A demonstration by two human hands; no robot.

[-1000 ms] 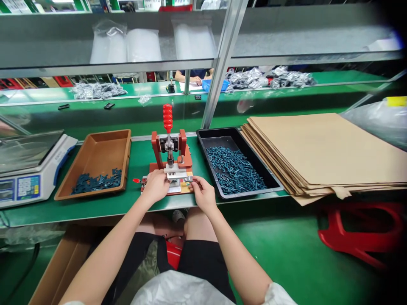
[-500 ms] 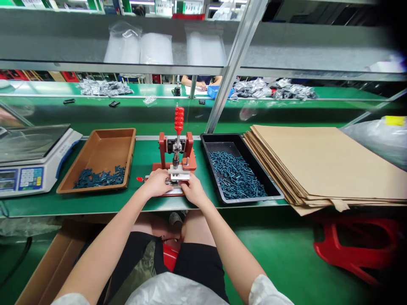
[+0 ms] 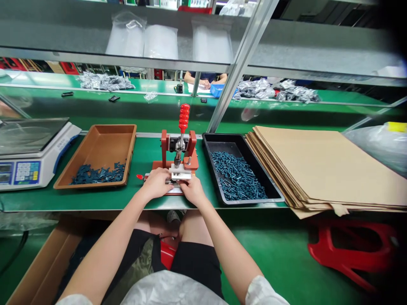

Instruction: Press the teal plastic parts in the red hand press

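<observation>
Green table (image 3: 143, 154), stack of brown card (image 3: 324, 165) at the right, black tray (image 3: 222, 146) right of the red press (image 3: 178, 148) in the middle, brown tray (image 3: 101, 148) left of it, left hand (image 3: 155, 184) and right hand (image 3: 192, 191) touching its near base, fingers curled, cannot tell what they grip

My left hand (image 3: 157, 183) and right hand (image 3: 191, 191) meet on the base of the red toggle press (image 3: 178, 163), its handle (image 3: 183, 117) upright. A brown tray (image 3: 101, 146) with dark blue parts (image 3: 97, 173) sits to the left, and a black tray (image 3: 220, 146) holding more sits to the right.
</observation>
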